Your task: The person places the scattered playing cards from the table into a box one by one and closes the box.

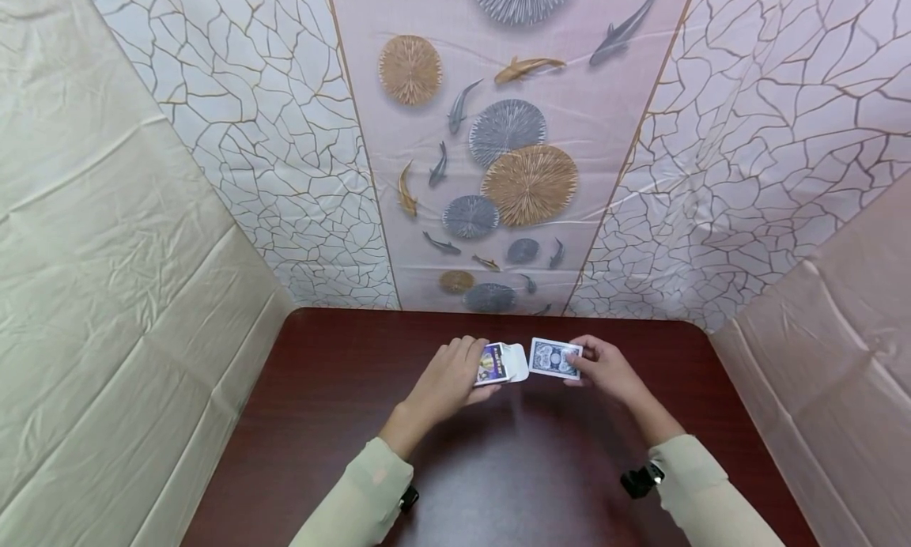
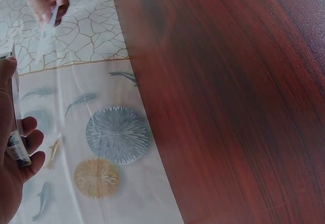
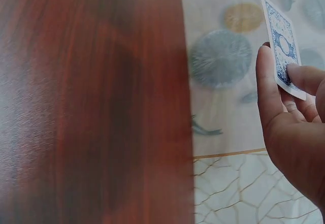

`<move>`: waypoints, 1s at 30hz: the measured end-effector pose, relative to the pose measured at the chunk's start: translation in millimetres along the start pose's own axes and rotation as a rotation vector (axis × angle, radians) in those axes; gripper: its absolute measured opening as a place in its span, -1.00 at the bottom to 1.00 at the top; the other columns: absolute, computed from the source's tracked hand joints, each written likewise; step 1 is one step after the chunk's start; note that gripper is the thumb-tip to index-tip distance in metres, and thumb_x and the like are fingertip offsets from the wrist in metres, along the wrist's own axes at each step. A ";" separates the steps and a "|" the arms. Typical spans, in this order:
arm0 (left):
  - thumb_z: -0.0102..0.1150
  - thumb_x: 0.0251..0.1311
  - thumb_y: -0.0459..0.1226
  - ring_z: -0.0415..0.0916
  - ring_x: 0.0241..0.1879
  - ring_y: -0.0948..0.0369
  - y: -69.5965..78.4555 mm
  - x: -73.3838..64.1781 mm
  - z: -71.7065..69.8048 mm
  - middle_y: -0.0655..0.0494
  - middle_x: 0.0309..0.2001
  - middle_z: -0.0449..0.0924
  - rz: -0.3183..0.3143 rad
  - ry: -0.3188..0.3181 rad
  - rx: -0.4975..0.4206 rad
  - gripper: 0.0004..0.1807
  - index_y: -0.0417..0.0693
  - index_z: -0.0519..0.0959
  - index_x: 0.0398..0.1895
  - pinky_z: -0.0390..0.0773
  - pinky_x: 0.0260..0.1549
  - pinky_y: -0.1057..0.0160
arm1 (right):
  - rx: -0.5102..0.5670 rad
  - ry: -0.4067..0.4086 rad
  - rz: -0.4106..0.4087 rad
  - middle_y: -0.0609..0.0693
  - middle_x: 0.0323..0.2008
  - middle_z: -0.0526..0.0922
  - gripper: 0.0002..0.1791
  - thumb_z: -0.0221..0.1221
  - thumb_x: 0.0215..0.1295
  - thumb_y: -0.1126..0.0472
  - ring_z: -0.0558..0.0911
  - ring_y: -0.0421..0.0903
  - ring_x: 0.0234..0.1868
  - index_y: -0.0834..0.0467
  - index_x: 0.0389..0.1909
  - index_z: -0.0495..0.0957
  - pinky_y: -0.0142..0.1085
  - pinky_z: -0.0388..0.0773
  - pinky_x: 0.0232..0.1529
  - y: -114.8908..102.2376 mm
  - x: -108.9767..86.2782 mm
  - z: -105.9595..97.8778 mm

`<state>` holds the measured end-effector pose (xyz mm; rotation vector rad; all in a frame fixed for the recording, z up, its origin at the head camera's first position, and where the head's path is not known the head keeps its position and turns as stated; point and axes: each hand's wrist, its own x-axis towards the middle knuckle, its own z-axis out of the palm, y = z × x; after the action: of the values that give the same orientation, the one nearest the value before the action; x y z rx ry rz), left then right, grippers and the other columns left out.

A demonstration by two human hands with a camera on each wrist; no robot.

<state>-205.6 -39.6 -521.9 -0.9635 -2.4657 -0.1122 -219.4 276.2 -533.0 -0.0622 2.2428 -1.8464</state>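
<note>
My left hand [image 1: 448, 377] grips a small card box [image 1: 491, 364] with a purple and yellow printed face. The box's white flap [image 1: 515, 362] stands out to the right, toward the other hand. Between thumb and fingers, my right hand [image 1: 605, 367] pinches a playing card [image 1: 555, 358] with a blue patterned back and white border. The card's left edge lies close to the flap in the head view. In the right wrist view the thumb presses on the card's back [image 3: 283, 46], with fingers behind it. Whether several cards are stacked there, I cannot tell.
Both hands are above a dark red-brown wooden table [image 1: 342, 420]. Behind it hangs a cloth [image 1: 498, 278] printed with fish and round shapes. Beige fabric walls [image 1: 142, 333] stand at both sides. Each wrist carries a black camera [image 1: 640, 480].
</note>
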 end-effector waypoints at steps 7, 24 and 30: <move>0.28 0.18 0.28 0.52 -0.21 0.13 0.9 -0.1 0.2 0.00 -0.10 0.59 0.008 0.019 0.008 -0.17 -0.24 0.47 0.19 0.55 -0.27 0.19 | -0.027 0.028 -0.033 0.06 -0.20 0.68 -0.65 0.13 0.51 0.33 0.74 -0.19 -0.25 0.47 0.16 0.36 -0.09 0.74 -0.15 -26.1 -10.0 1.7; 0.29 0.18 0.29 0.52 -0.20 0.12 3.5 0.0 -0.7 0.00 -0.09 0.58 0.006 0.015 0.007 -0.16 -0.23 0.46 0.20 0.54 -0.27 0.19 | -0.041 0.021 -0.114 0.37 -0.03 0.67 -0.66 0.10 0.50 0.38 0.75 -0.20 -0.23 0.50 0.16 0.35 -0.13 0.74 -0.17 -66.4 -30.0 23.5; 0.35 0.14 0.25 0.51 -0.23 0.12 5.1 1.1 -0.6 0.00 -0.11 0.58 0.004 0.025 -0.013 -0.16 -0.23 0.46 0.20 0.53 -0.30 0.18 | -0.090 0.017 -0.142 0.37 -0.09 0.69 -0.70 0.12 0.48 0.41 0.75 -0.20 -0.27 0.48 0.11 0.38 -0.06 0.73 -0.17 -68.2 -32.1 33.8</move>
<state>-202.6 -35.2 -521.3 -0.9659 -2.4429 -0.1382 -189.2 235.6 -467.7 -0.2279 2.3893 -1.8188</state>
